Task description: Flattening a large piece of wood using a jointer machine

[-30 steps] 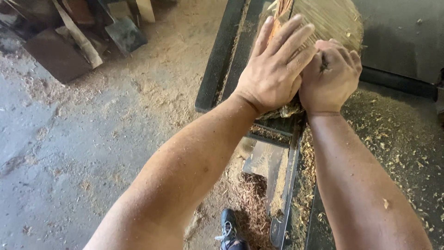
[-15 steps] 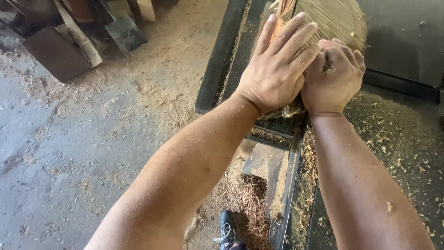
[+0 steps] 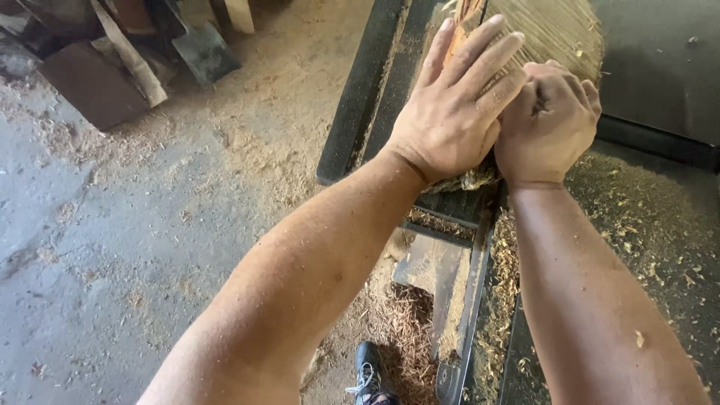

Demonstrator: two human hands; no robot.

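Wood block lies under both sets of fingertips, on the machine bed. Left hand presses flat, fingers slightly spread; right hand is fisted beside it. Step: feeding. Next move calls for steady forward pressure.

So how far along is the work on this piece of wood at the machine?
Some cutting looks done: sawdust and shavings lie on the machine table and on the floor below. In hand: the left hand lies flat on the wood piece and the right hand is curled against its near end. How much remains to cut cannot be told; the blade is hidden.
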